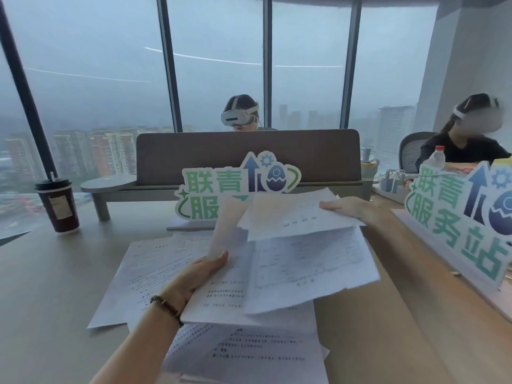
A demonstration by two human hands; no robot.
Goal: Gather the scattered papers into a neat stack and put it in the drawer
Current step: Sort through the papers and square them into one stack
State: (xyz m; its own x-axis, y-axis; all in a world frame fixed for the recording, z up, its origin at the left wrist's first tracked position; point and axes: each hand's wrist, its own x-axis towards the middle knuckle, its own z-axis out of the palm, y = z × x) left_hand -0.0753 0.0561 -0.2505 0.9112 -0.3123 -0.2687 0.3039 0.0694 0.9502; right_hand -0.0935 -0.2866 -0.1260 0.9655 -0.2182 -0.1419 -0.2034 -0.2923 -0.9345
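Printed white papers lie scattered on the beige desk [50,286]. My left hand [199,275], with a bead bracelet on the wrist, grips the left edge of a lifted bundle of sheets [299,261], thumb on top. My right hand [349,207] holds the far right edge of the top sheet [291,214], raised above the bundle. More sheets lie flat underneath: one at the left [138,273] and several near the front edge [249,353]. No drawer is in view.
A dark red coffee cup with lid [58,206] stands at the left. A green-lettered cut-out sign [221,187] stands behind the papers, a second one [465,217] at the right. A grey divider [249,153] backs the desk. Two people with headsets sit beyond.
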